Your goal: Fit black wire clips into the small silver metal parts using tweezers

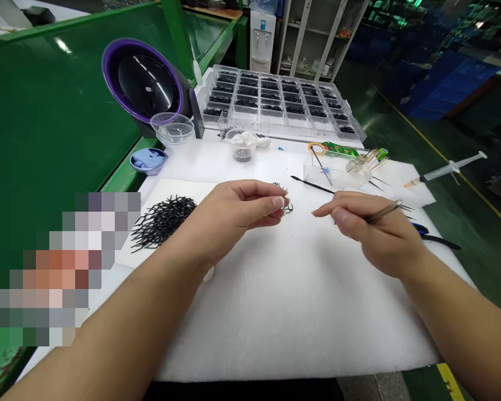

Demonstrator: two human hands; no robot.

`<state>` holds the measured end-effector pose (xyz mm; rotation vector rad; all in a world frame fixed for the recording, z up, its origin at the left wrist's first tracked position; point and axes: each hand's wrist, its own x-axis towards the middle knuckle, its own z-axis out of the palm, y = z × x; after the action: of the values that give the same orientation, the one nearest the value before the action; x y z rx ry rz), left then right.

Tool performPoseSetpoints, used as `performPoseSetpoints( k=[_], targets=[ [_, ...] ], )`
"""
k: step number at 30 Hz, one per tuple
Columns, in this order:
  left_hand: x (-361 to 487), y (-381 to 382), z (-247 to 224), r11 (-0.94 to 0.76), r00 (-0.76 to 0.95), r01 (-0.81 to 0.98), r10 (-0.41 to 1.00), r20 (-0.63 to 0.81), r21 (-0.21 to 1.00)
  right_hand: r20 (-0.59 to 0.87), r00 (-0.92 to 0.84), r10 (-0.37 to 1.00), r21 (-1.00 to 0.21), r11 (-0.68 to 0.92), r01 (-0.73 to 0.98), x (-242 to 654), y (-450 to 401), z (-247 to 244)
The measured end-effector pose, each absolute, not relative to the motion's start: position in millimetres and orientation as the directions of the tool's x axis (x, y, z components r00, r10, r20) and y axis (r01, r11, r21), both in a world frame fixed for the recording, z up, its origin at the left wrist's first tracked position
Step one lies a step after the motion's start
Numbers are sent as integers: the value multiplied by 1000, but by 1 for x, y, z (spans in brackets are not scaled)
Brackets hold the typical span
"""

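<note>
My left hand (250,209) is closed in a pinch above the white work surface (275,312). Small black branched pieces (290,209) show just beyond its fingertips; whether one of them is in the pinch is hidden. To the right, my right hand (371,228) is wrapped round a slim silver metal tool (391,210), whose rounded end sticks out behind the hand. Its index finger points toward the left hand, and the tool's working tip does not show. A heap of black twig-like pieces (165,220) lies on a white sheet (127,257) left of my left hand.
A clear compartment tray (284,120) full of black pieces stands at the back. Nearby are a purple-rimmed black device (144,83), clear tubs (173,131) and a blue dish (147,160). Thin sticks (378,159), a syringe (446,170) and blue-black handles (438,239) lie at the right.
</note>
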<state>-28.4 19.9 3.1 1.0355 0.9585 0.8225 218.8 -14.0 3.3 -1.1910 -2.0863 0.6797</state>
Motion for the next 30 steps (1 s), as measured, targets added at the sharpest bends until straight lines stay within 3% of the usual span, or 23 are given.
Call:
performPoseSetpoints(
  k=[3,7,16,21,24,28,30],
  targets=[
    [-28,19,3,308,362,-85,896,-258,948,130,-324,937,-758,305,577,219,-17,9],
    [-29,19,2,306,359,-53,894,-268,951,-48,-352,935,-607,252,754,208,-16,1],
    [-28,20,-1,255,321,-21,917,-235,967,-7,-291,957,-509,247,824,199,-10,-9],
    [-29,18,-1,257,311,16,917,-249,966,-135,-354,926,-453,260,853,214,-6,2],
    [-29,18,-2,257,314,50,913,-259,965,-104,-317,943,-550,211,808,221,-9,11],
    [-26,17,-4,266,298,76,914,-277,961,127,-111,986,-701,169,693,222,-23,27],
    [-26,17,-3,277,268,57,921,-282,959,85,-151,985,-704,167,690,220,-32,32]
  ],
)
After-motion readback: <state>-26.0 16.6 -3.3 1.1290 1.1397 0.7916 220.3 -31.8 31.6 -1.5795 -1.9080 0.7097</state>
